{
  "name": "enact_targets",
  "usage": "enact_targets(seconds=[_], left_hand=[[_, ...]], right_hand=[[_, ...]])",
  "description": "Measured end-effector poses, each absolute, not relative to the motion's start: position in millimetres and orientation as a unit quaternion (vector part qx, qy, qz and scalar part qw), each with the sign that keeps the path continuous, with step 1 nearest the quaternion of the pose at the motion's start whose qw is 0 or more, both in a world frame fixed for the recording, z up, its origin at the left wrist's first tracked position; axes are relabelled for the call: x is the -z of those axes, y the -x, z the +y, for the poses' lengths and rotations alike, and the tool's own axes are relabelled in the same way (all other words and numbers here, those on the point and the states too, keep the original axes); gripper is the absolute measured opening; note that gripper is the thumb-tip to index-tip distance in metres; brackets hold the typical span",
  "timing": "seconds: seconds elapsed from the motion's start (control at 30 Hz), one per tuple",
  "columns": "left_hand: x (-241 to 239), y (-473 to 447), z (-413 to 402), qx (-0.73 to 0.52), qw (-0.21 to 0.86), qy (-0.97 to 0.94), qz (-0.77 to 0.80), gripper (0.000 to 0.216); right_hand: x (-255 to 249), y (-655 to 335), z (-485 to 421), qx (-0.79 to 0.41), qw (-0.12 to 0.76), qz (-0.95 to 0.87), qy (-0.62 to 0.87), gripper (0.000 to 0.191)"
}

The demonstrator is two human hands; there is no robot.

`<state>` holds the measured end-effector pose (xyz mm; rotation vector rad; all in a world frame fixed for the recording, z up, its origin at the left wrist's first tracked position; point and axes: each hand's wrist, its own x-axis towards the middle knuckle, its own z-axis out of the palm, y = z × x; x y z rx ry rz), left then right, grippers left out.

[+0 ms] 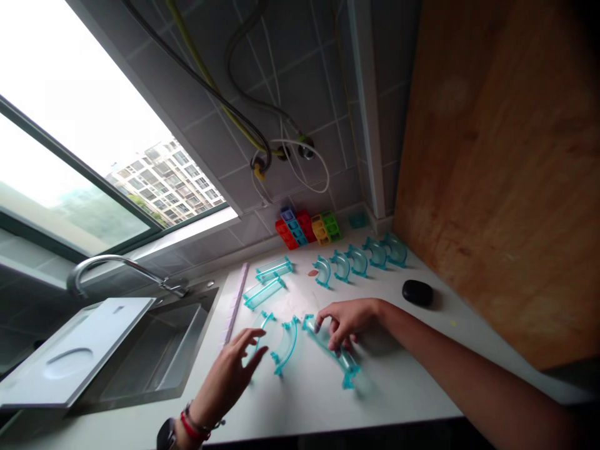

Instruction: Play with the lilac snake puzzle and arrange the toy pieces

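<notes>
My right hand (349, 322) grips a long translucent teal track piece (328, 347) from above, its fingers curled over the channel. The piece lies at a slant at the front of the counter, its near end tilted toward me. My left hand (237, 359) has thumb and fingers apart, over a curved teal track piece (267, 317) that it partly hides. Between the hands another curved teal track piece (287, 347) rests on the counter. Whether the left fingertips touch the piece beneath them, I cannot tell.
Two straight teal tracks (265, 292) lie farther back, near a pale strip (234, 303). Several curved tracks (359, 260) stand in a row, with coloured blocks (300, 228) behind. A black rounded object (417, 292) sits at right. The sink (154, 356) and white board (79, 350) are left.
</notes>
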<state>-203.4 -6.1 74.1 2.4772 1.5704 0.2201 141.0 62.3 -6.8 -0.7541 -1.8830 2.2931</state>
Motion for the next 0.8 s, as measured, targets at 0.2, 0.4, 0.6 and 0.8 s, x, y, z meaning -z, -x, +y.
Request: enact_targets(seconds=[0.2,0.4,0.6,0.8], left_hand=[[-61.3,177.8,-4.7,0.019,0.155,-0.892,0.424,0.051],[-42.5,168.3,39.9,-0.05,0.125,-0.893,0.429,0.049],[-32.9,126.9,98.9,-0.115,0.083,-0.892,0.43,0.034],[-23.5,88.3,141.6,-0.146,0.071,-0.897,0.41,0.029]], right_hand=[[5.3,-155.3,69.3,-0.713,0.008,-0.623,0.32,0.077],[-1.6,-158.8,66.8,-0.674,-0.051,-0.647,0.353,0.069],[-5.2,-156.6,63.5,-0.675,-0.037,-0.65,0.348,0.062],[-8.9,-155.4,62.1,-0.677,-0.042,-0.649,0.344,0.062]])
